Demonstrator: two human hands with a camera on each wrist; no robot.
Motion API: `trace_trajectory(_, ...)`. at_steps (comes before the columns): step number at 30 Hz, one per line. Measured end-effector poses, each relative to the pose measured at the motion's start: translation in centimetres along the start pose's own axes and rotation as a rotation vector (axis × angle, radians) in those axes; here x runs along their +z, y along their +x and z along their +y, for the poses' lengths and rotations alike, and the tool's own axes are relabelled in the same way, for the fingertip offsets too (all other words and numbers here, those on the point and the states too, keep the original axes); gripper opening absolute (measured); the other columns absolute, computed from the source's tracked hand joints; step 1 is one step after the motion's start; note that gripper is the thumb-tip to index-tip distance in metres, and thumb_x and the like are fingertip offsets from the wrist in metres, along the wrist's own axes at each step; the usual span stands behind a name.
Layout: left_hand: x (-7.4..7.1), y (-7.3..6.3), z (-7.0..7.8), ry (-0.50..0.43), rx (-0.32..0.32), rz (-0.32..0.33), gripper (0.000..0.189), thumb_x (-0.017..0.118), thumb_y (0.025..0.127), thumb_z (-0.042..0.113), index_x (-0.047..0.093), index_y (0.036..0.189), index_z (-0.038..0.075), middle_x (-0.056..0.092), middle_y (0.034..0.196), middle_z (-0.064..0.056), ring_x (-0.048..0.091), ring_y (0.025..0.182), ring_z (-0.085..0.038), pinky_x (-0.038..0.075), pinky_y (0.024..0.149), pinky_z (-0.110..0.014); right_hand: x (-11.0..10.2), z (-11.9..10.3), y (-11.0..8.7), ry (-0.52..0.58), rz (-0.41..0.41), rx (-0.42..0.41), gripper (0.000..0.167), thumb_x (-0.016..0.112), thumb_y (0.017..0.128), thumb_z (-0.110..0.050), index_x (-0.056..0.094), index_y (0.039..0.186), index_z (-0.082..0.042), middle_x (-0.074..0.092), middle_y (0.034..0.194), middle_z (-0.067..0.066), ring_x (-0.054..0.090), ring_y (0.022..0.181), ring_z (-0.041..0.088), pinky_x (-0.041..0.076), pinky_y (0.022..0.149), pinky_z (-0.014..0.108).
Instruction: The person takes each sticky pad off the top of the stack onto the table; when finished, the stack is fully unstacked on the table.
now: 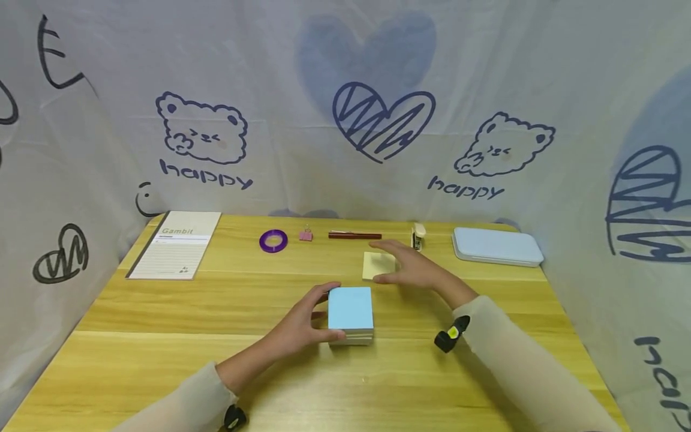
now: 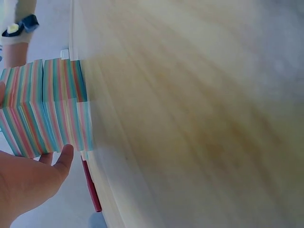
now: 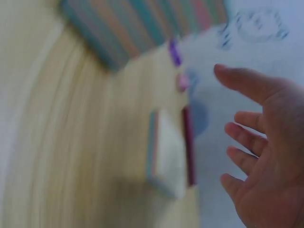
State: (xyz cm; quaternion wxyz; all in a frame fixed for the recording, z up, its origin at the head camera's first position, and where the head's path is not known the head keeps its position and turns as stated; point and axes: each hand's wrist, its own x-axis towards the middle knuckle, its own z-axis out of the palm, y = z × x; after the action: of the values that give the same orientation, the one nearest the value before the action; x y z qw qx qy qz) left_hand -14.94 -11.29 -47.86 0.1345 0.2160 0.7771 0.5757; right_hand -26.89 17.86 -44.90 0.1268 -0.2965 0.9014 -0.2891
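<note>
Inspector: Start at the left.

Clerk: A notebook (image 1: pixel 175 246) lies flat at the table's (image 1: pixel 178 336) back left, then a purple tape roll (image 1: pixel 263 241) and a pink binder clip (image 1: pixel 305 236). All sit well back, presumably to stay out of the hands' way.

Inspector: The left hand (image 1: pixel 302 321)?

Clerk: Its grip is clamped on the blue-topped stack (image 1: pixel 349 308), which stands mid-table: thumb on the near side, fingers at the far side. I judge this steadies the layers, whose striped edges are slightly out of line. The forearm slants in from the near left.

Inspector: Continue right.

Clerk: A dark red pen (image 1: pixel 354 236) lies crosswise near the back edge. In front of it is the yellow pad (image 1: pixel 376 266), beyond the stack and apart from it.

Inspector: The right hand (image 1: pixel 410 267)?

Clerk: Beside that pad, grip apart, thumb and fingers spread, holding nothing. The spread seems suited to the pad's width. The forearm angles in from the near right.

Inspector: Remainder?

Clerk: A small stapler (image 1: pixel 418 236) behind that hand, and a pale blue case (image 1: pixel 496 246) furthest right.
</note>
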Motion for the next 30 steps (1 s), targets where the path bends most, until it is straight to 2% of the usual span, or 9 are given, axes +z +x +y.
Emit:
trace_trajectory(5,-0.1,0.0,0.0,-0.016,0.013,-0.005,0.095,0.086,0.086,0.017,0.028,0.161,0.008,0.033,0.162,-0.019,0.031,0.149,-0.045,0.04,0.115,-0.062,-0.1,-4.1,-2.2,0.06,-0.032,-0.074,0.077,0.073,0.095,-0.046,0.039,0.16,-0.021,0.038,0.164,0.008,0.031,0.153,0.033,0.031,0.121,0.062)
trace_trajectory(11,0.0,0.0,-0.1,-0.027,0.013,0.009,0.094,0.087,0.085,0.015,0.029,0.159,0.007,0.036,0.16,-0.02,0.034,0.148,-0.045,0.042,0.115,-0.06,1.8,-7.3,-4.3,0.069,-0.074,-0.136,0.086,0.078,0.09,-0.05,0.038,0.16,-0.019,0.036,0.165,0.008,0.034,0.151,0.035,0.036,0.118,0.063)
trace_trajectory(18,0.1,0.1,-0.2,-0.039,-0.009,0.021,0.089,0.087,0.085,0.015,0.034,0.155,0.01,0.041,0.158,-0.014,0.037,0.147,-0.039,0.043,0.115,-0.056,4.3,-8.1,-4.9,0.06,-0.017,-0.228,0.09,0.088,0.083,-0.035,0.042,0.156,-0.008,0.046,0.157,0.009,0.05,0.138,0.028,0.054,0.104,0.043)
trace_trajectory(26,0.1,0.1,-0.2,-0.025,-0.014,0.009,0.088,0.087,0.085,0.016,0.033,0.155,0.005,0.042,0.157,-0.015,0.039,0.146,-0.04,0.044,0.114,-0.055,4.8,-8.1,-5.1,0.052,0.022,-0.219,0.083,0.088,0.085,-0.027,0.046,0.154,-0.007,0.049,0.154,0.009,0.052,0.136,0.03,0.056,0.102,0.04)
trace_trajectory(30,0.0,0.1,-0.1,-0.021,-0.025,0.012,0.089,0.087,0.085,0.016,0.033,0.156,0.007,0.041,0.158,-0.015,0.038,0.147,-0.04,0.044,0.115,-0.055,4.6,-8.2,-5.0,0.04,0.022,-0.216,0.081,0.087,0.086,-0.027,0.047,0.153,-0.007,0.049,0.154,0.009,0.053,0.135,0.029,0.056,0.102,0.039)
